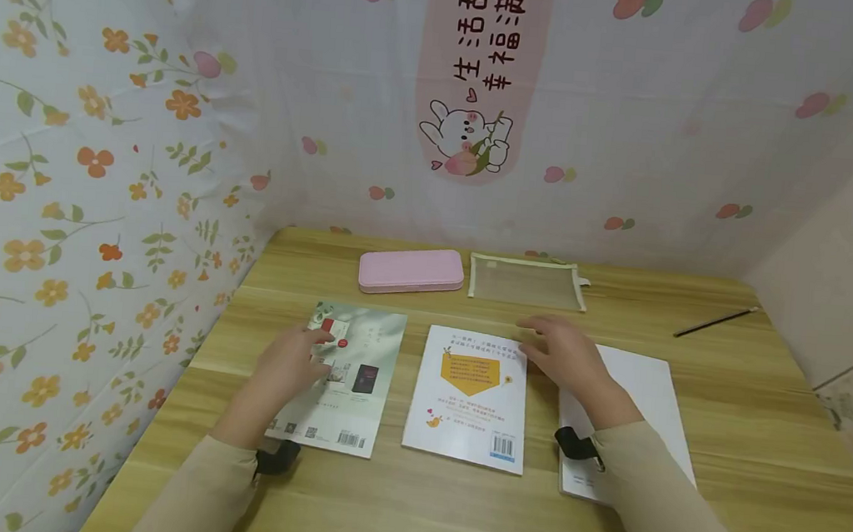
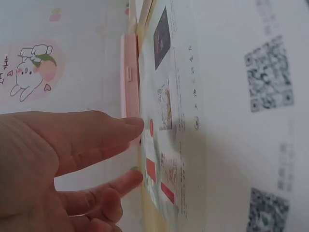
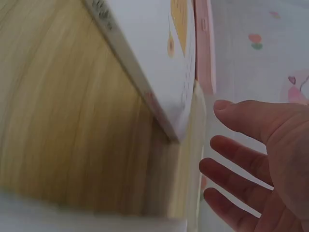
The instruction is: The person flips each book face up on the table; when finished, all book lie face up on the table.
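On the left of the table lies a pale green book [image 1: 378, 346] with small pictures and a barcode. My left hand [image 1: 285, 369] hovers at its left side, thumb and fingers apart, gripping nothing; the left wrist view shows the fingertips [image 2: 133, 126] close to the cover. A white book [image 1: 468, 411] with a yellow panel lies in the middle. My right hand [image 1: 573, 363] is near its far right corner, fingers spread and holding nothing. Partly hidden under the right forearm is another white book [image 1: 643, 383]. In the right wrist view, a gap separates the thumb from the middle book's corner.
A pink pencil case [image 1: 411, 271] and a mesh zip pouch [image 1: 526, 284] lie at the table's back edge. A thin dark pen or pencil [image 1: 715, 321] rests at the far right. Patterned curtains [image 1: 334, 108] hang behind and to the left.
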The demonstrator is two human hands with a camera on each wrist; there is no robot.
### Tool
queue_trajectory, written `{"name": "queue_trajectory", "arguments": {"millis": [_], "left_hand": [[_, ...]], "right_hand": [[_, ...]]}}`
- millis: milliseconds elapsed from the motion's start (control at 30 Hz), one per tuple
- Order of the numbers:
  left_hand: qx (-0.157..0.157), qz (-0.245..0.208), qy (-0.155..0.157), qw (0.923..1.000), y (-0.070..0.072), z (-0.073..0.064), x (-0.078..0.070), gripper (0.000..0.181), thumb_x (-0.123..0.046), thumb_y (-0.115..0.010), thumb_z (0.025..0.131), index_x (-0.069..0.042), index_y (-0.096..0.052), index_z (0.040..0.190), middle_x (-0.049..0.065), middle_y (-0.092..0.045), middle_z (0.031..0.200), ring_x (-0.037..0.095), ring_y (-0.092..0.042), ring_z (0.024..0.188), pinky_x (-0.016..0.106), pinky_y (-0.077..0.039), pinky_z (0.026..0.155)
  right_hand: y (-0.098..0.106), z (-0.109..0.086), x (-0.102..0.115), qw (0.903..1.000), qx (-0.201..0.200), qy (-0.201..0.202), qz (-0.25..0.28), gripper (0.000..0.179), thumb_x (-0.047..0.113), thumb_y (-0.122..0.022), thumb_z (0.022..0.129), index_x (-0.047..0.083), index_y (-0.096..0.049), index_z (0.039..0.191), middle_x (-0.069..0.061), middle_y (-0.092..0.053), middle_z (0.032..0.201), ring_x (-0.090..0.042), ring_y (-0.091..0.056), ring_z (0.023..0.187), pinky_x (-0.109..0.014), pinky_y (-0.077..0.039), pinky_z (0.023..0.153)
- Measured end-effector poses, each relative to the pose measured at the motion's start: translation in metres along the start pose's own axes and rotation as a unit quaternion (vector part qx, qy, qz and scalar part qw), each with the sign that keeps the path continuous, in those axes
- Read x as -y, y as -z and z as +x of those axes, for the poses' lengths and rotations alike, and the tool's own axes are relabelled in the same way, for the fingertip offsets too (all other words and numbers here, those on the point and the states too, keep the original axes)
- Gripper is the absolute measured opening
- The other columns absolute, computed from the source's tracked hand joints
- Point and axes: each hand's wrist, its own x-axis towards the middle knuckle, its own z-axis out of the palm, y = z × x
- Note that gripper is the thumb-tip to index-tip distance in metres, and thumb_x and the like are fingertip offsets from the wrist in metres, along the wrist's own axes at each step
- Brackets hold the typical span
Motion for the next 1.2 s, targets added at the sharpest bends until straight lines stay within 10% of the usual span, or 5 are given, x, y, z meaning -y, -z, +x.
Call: {"name": "queue_trajectory", "arguments": {"millis": [600, 1200], "left_hand": [[0.045, -0.004, 0.051, 0.9976, 0.008, -0.033, 0.023, 0.038, -0.015, -0.083, 0.081, -0.004, -0.072, 0.116, 0.022, -0.062, 0.114, 0.035, -0.061, 0.102, 0.055, -0.051, 0.087], [0.093, -0.009, 0.050, 0.9943, 0.015, -0.050, 0.037, 0.076, -0.024, -0.099, 0.062, -0.011, -0.065, 0.129, 0.008, -0.071, 0.104, 0.021, -0.063, 0.091, 0.042, -0.051, 0.075]], "right_hand": [[-0.032, 0.042, 0.063, 0.9919, 0.044, 0.108, 0.052, 0.037, 0.022, -0.072, 0.098, 0.012, -0.068, 0.133, -0.011, -0.062, 0.143, -0.035, -0.053, 0.139, -0.052, -0.041, 0.117], [-0.066, 0.075, 0.109, 0.9754, 0.099, 0.195, 0.031, 0.040, 0.021, -0.074, 0.097, 0.014, -0.068, 0.135, -0.011, -0.059, 0.145, -0.033, -0.051, 0.139, -0.049, -0.038, 0.119]]}}
